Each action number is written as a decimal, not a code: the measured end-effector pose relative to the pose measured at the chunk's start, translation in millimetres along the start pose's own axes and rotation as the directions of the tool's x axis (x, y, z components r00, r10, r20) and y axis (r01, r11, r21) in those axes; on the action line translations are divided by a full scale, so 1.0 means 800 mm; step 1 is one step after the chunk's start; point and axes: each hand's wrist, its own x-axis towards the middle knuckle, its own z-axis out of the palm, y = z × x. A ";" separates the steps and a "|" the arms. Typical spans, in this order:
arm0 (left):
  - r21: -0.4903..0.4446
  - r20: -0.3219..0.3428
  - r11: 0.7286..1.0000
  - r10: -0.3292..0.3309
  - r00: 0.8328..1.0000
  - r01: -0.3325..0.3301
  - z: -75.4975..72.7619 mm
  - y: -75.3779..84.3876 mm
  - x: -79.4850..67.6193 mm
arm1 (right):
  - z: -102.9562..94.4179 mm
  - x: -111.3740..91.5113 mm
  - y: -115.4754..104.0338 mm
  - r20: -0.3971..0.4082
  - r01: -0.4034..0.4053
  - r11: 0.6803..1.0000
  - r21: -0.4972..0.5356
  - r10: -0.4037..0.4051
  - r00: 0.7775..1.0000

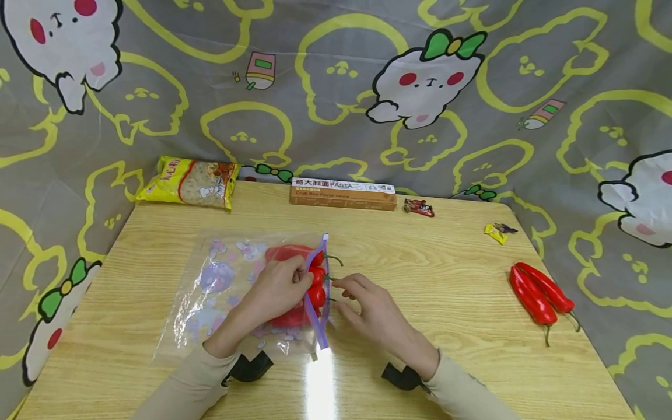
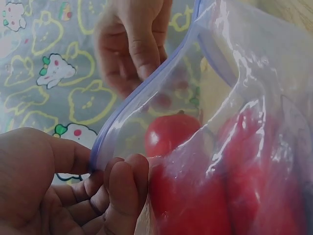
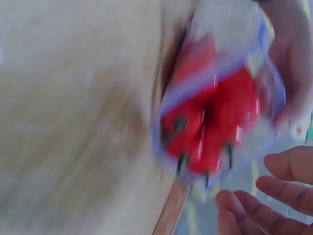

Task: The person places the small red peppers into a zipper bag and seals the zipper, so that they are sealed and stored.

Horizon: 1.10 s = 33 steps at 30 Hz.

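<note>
A clear zip bag with a purple seal and pastel prints lies on the table, its mouth to the right. Several long red peppers are inside, green stems poking out at the mouth. My left hand pinches the bag's upper edge at the purple seal; the left wrist view shows thumb and fingers on the rim. Just right of the mouth is my right hand, fingers loosely bent near the stems. In the blurred right wrist view, its fingers are spread apart with nothing between them.
Two more red peppers lie at the table's right edge. Along the back are a yellow snack bag, a pasta box and a small dark red packet. A yellow wrapped candy sits at back right. Patterned grey cloth surrounds the table.
</note>
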 end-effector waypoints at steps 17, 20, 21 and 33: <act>0.014 -0.017 1.000 0.018 1.000 -0.018 0.000 -0.003 0.000 | -0.146 -0.116 0.200 -0.391 -0.488 0.704 -0.515 0.314 0.865; 0.010 -0.016 1.000 0.016 1.000 -0.016 0.001 -0.003 0.000 | -0.165 -0.141 0.218 -0.451 -0.605 0.593 -0.531 0.407 0.794; 0.009 -0.017 1.000 0.015 1.000 -0.014 0.001 -0.002 -0.001 | -0.170 -0.147 0.221 -0.453 -0.645 0.553 -0.527 0.459 0.764; 0.008 -0.025 1.000 0.017 1.000 -0.017 0.002 -0.003 0.000 | -0.180 -0.178 0.235 -0.281 -0.762 0.401 -0.509 0.759 0.587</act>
